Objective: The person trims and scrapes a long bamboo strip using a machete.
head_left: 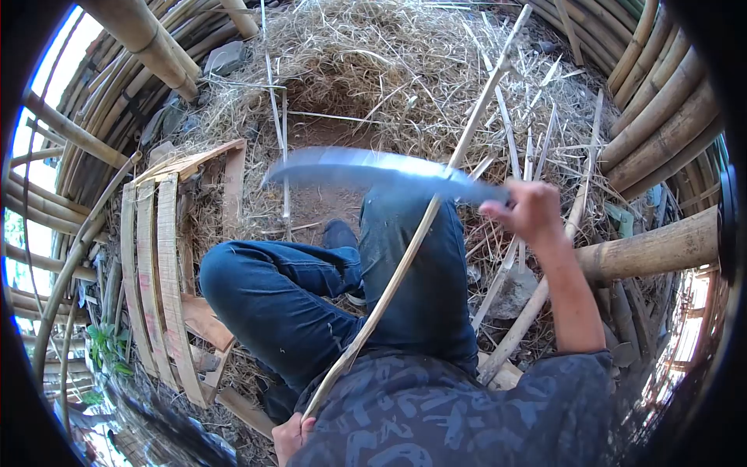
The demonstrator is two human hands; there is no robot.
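Observation:
My right hand (pixel 534 212) is closed around the handle of a machete (pixel 366 165), whose long curved blade points left and is slightly blurred. The blade lies across a long split bamboo strip (pixel 397 288) above my right knee; whether they touch I cannot tell. Down by my waist, my left hand (pixel 292 437) grips the near end of that strip. From there the strip slants up and to the right, over my thigh and out past the blade.
Dry straw (pixel 350 58) covers much of the ground ahead. A wooden slatted crate (pixel 169 272) stands at my left. Thick bamboo poles (pixel 654 247) jut in at the right, and bamboo walls curve around both sides. Several loose strips (pixel 510 132) lie at the right.

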